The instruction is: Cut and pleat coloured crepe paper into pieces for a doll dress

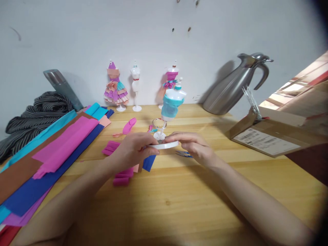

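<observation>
My left hand point(137, 147) is closed on the left end of a thin white roll or disc point(167, 146), seen edge-on above the table. The fingers of my right hand point(193, 145) press against its top and right side. Just behind stands a small white mannequin wrapped in turquoise paper point(171, 106). Under my right hand, small blue-handled snips point(183, 154) lie on the wood. Pink crepe paper pieces point(123, 177) and a dark blue piece point(149, 163) lie near my left hand.
Long coloured paper sheets point(69, 145) and striped cloth point(42, 111) cover the left side. Dressed mannequins point(115, 85) and a bare one point(135, 77) stand along the wall. A steel jug point(228, 89) leans at the back right, near a cardboard box point(271, 136).
</observation>
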Demonstrator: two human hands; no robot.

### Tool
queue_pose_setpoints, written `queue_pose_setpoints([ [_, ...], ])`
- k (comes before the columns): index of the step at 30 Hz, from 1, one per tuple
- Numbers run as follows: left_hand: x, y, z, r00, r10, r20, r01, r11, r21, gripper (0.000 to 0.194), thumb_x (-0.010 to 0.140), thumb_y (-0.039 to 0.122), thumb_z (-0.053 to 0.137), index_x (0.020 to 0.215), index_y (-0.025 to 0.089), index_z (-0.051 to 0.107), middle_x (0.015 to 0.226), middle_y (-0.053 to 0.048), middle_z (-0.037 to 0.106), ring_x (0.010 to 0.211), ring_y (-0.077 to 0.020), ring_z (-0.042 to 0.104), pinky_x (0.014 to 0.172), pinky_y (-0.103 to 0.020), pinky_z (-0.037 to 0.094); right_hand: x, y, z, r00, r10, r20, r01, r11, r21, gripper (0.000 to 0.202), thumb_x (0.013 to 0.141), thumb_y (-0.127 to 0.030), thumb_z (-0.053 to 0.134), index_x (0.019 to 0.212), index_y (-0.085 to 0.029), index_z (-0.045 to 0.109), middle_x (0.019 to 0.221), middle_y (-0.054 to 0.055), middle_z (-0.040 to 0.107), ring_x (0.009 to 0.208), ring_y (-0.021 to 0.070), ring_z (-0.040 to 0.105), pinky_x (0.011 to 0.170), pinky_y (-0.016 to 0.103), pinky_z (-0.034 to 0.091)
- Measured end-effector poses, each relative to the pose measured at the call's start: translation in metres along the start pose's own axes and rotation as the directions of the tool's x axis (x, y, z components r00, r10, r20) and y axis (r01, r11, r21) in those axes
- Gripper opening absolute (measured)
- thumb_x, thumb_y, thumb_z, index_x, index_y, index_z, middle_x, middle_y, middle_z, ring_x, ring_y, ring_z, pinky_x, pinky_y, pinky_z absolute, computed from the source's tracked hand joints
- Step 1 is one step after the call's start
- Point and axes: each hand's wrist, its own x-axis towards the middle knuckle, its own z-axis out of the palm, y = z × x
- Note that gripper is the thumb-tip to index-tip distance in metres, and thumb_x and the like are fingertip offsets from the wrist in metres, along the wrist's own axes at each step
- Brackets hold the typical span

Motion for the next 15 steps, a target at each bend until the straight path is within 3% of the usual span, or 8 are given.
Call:
queue_pose_setpoints([
  [4,0.0,-0.002,0.001,0.978,0.207,0.0,-0.205,0.967,0.149,0.012,0.085,0.024,0.06,0.08,0.015,0.064,0.07,0.0,0.064,0.065,-0.0103,0.055,0.061,-0.021,0.039,0.0,-0.002,0.0,0.998,-0.057,0.015,0.057,0.998,-0.04,0.028,0.081,-0.024,0.061,0.107,-0.024,0.072,0.108,0.006,0.072,0.105,0.0255,0.063,0.094,0.041,0.046],
  [10,0.0,-0.009,0.002,0.94,0.325,0.107,-0.342,0.869,0.359,0.021,0.092,0.03,0.051,0.079,0.017,0.061,0.078,-0.001,0.066,0.071,-0.0119,0.055,0.065,-0.024,0.039,0.006,-0.002,-0.004,0.966,-0.254,-0.052,0.249,0.965,-0.087,0.032,0.077,-0.018,0.062,0.105,-0.028,0.072,0.115,0.005,0.067,0.115,0.0266,0.057,0.102,0.045,0.042],
  [15,-0.002,-0.011,0.003,0.912,0.352,0.21,-0.41,0.778,0.477,0.023,0.095,0.029,0.046,0.079,0.017,0.058,0.078,0.0,0.062,0.072,-0.013,0.05,0.064,-0.025,0.036,0.004,-0.001,0.0,0.909,-0.195,-0.369,0.172,0.98,-0.096,0.031,0.075,-0.012,0.059,0.098,-0.027,0.073,0.107,0.004,0.07,0.1,0.0223,0.063,0.09,0.04,0.049],
])
